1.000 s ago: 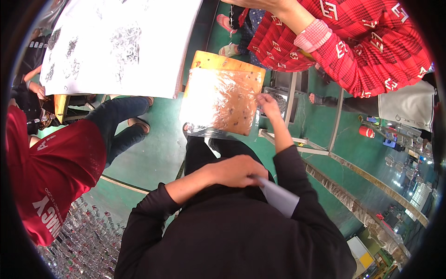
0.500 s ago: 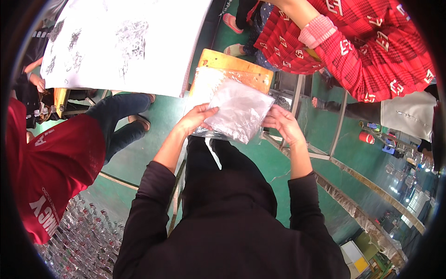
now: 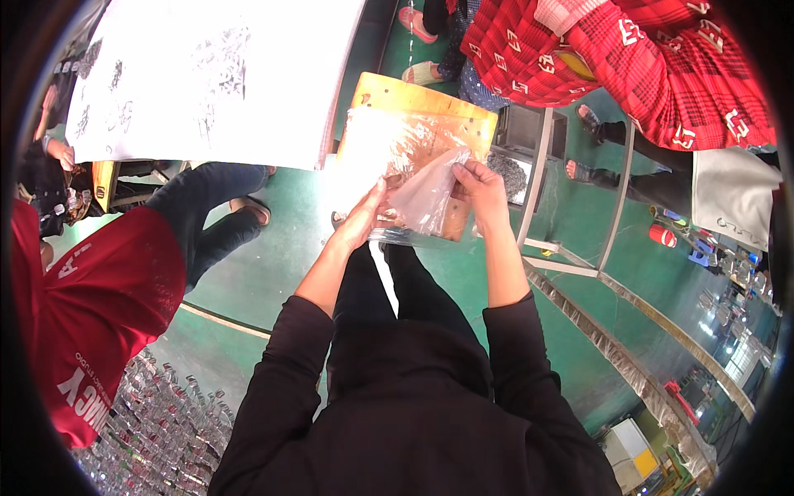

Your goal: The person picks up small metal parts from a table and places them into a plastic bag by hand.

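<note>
Over the near part of a yellow-orange stool or small bench top point(image 3: 430, 103), I have a thin clear plastic bag point(image 3: 423, 197), folded over into a pointed flap. My right hand point(image 3: 485, 194) pinches the flap's upper right corner between thumb and fingers. At the left edge, my left hand point(image 3: 361, 218) grips the plastic, its fingers fairly straight and partly hidden. Another layer of clear plastic point(image 3: 413, 238) shows beneath, its near edge reaching over my lap. Glare on the stool top hides where some plastic edges end.
A white sheet-covered table point(image 3: 207, 83) with dark marks stands ahead left. A person in red point(image 3: 107, 306) is at left; another in a red checked top point(image 3: 645, 66) is ahead right. Metal frame rails point(image 3: 612, 207) run along the right. Many small clear packets point(image 3: 165, 422) lie lower left.
The bag, spread fairly flat before, is now folded into a pointed flap. My right hand has moved up and inward with its corner; my left hand has shifted slightly right.
</note>
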